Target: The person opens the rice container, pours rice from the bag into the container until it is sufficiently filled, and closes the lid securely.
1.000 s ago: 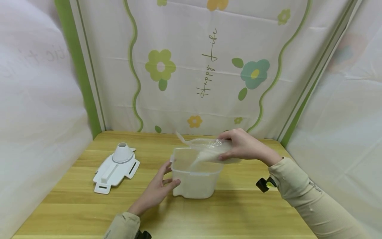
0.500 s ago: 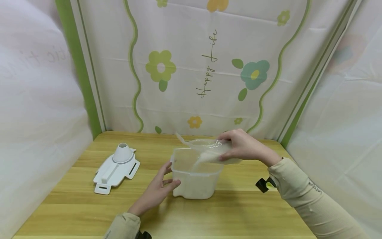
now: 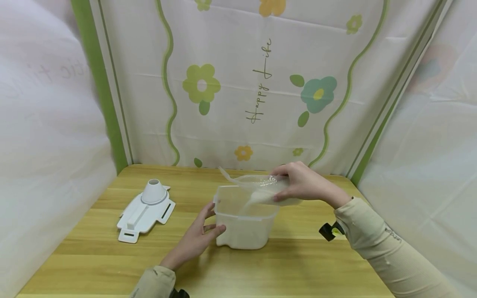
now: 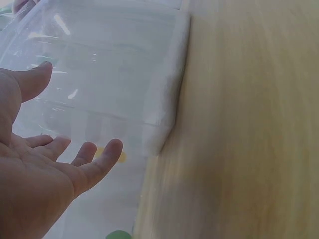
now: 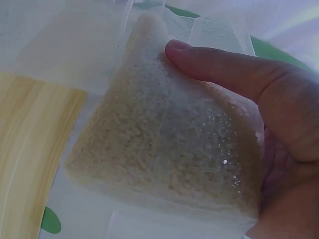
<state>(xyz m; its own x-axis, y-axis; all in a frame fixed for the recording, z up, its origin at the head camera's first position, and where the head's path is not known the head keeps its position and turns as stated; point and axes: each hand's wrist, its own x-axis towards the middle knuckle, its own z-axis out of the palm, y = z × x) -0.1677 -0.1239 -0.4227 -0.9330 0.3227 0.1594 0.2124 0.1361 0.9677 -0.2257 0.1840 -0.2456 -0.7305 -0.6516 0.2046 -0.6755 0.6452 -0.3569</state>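
Note:
My right hand (image 3: 305, 183) grips a clear plastic bag of rice (image 5: 164, 134), its thumb across the front of the bag. The bag lies tilted on its side, its mouth over the translucent plastic container (image 3: 246, 234). White grains slide from the bag's mouth down into the container, and a layer of rice covers its bottom. The container stands upright on the table. At its left side is my left hand (image 3: 194, 240), thumb toward the near wall and fingers spread along the side. In the left wrist view the fingers (image 4: 107, 157) are loosely bent against the clear wall.
A white lid (image 3: 143, 215) with a cone-shaped spout (image 3: 153, 193) lies on the wooden table (image 3: 298, 265) to the left. A flower-patterned curtain (image 3: 231, 124) hangs behind the table, with white fabric at both sides.
The stream of rice at the bag's mouth has thinned a little, and less rice shows at the mouth. Both hands and the container have kept their places.

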